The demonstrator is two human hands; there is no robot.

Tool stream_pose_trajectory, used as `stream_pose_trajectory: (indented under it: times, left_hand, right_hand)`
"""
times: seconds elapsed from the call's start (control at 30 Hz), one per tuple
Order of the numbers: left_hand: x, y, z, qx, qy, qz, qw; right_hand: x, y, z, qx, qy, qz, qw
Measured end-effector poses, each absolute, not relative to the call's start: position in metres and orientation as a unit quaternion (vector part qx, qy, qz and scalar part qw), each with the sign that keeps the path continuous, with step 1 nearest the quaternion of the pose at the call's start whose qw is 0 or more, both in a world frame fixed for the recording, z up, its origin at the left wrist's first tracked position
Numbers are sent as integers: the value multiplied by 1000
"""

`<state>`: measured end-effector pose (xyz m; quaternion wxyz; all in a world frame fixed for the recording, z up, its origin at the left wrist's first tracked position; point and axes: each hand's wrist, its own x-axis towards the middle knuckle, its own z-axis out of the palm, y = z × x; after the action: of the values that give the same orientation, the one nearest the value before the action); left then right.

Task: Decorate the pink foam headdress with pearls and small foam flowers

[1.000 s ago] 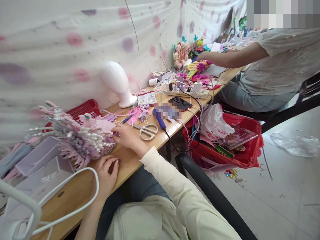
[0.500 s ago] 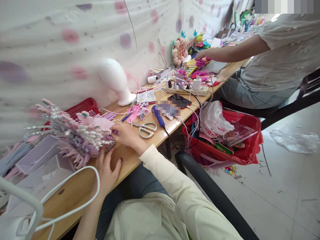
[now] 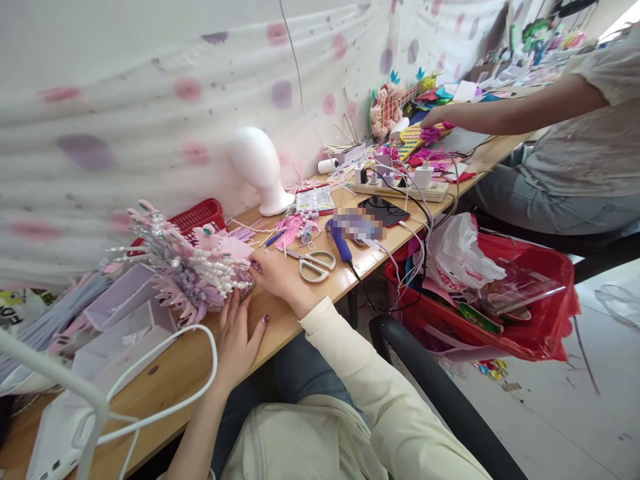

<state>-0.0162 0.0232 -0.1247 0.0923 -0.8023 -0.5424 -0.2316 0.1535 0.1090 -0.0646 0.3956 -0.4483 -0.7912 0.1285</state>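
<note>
Two hands, head view: both at the headdress (image 3: 195,270) on the worktop (image 3: 175,377).
Left hand (image 3: 239,333): open flat, fingertips touching its 6 o'clock edge, gripping nothing.
Right hand (image 3: 277,273): fingers bent at its 3 o'clock edge; grip cannot be told.
Progress: pearls and petals already thick, so probably late; edge work left.
Scissors (image 3: 315,263): untouched, 3 o'clock of the right hand.

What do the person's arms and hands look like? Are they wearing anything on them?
The right hand comes out of a long, cream-coloured sleeve, soft and a bit wrinkled, that reaches the wrist. The left hand has no sleeve showing on its forearm. There are no gloves. The fingernails are painted a dark plum colour.
</note>
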Motion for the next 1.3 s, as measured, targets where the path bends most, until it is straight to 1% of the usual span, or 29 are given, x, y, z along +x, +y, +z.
stream_pose_trajectory:
  times: [0.2,0.5,0.83,1.1,1.3]
  left_hand:
    - [-17,26,-124,-799,-548,-218,120]
    - [-14,23,-121,-789,-574,-186,117]
    - [-13,22,-120,-783,-581,-191,109]
    - [-10,21,-118,-783,-583,-189,107]
    - [-11,22,-120,-781,-581,-200,116]
  right_hand:
    - [155,105,-60,-455,-795,125,382]
    - [155,105,-60,-457,-793,134,379]
    - [153,107,-65,-456,-784,138,398]
    - [151,112,-70,-442,-785,113,419]
    - [151,112,-70,-442,-786,108,419]
